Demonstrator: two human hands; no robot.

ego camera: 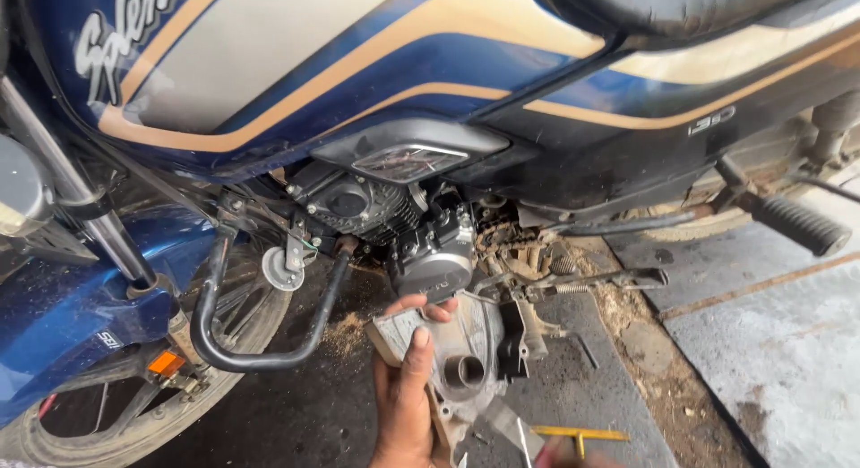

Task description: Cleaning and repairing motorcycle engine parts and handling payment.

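My left hand point(403, 401) rises from the bottom edge and grips a grey metal engine side cover point(461, 365), thumb on its face and fingers curled over its top edge. The cover has a round bore in it and is held just below the exposed engine point(430, 253) of a blue and beige motorcycle point(358, 65). Only a blurred sliver of my right hand point(557, 454) shows at the bottom edge, next to a yellow T-handle tool point(578, 432). Whether that hand holds anything is hidden.
A black crash guard bar point(260, 356) curves left of the engine, beside the front wheel point(134, 423). A kick lever with rubber grip point(797, 222) and a footrest point(627, 278) stick out to the right. Dirt and sawdust lie on the dark floor point(296, 414); grey paving point(779, 343) lies right.
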